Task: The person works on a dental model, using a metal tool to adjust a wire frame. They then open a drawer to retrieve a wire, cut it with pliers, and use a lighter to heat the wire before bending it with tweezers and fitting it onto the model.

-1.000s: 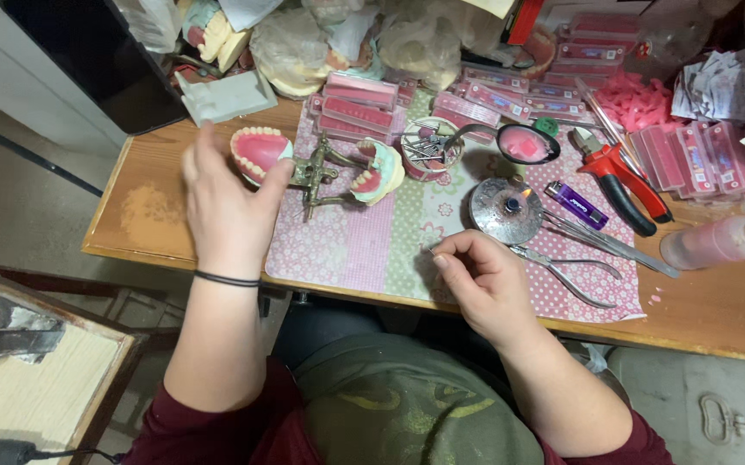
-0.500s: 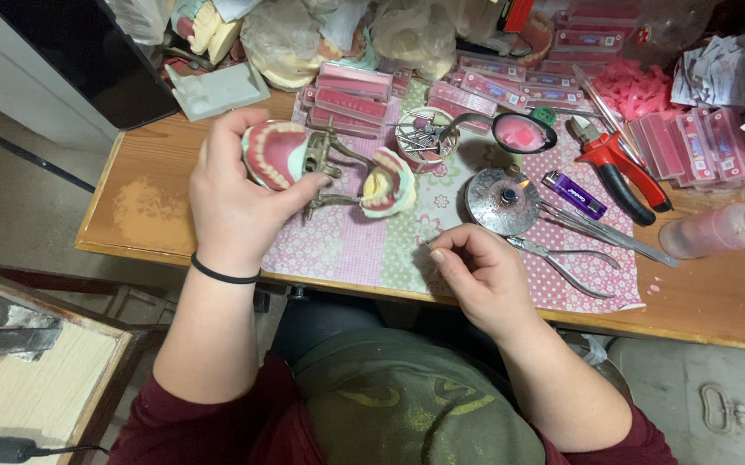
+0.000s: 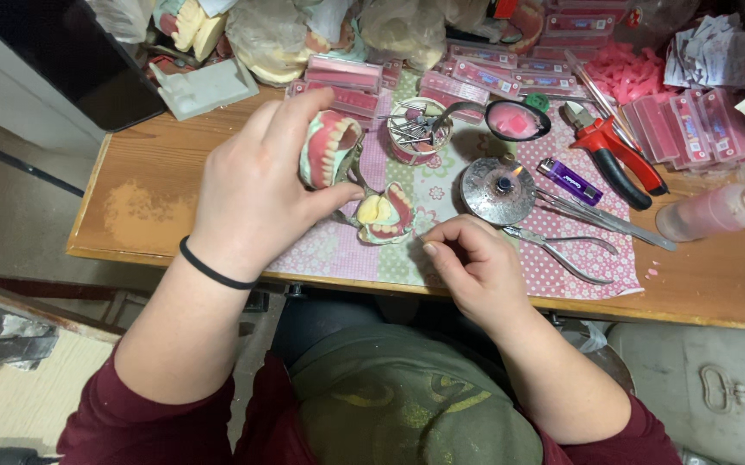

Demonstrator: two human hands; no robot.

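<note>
Left hand gripping pink-and-white upper denture model on hinged metal articulator, opened above lower denture model at mat centre; right hand pinched shut, contents indiscernible; inspection stage, judged; next move needing steady placement.

Counted near the hands: two denture halves, upper in left hand, lower just beside right hand. One cup of small tools. One burner. One lighter. One red-handled pliers. One pink bottle.
</note>
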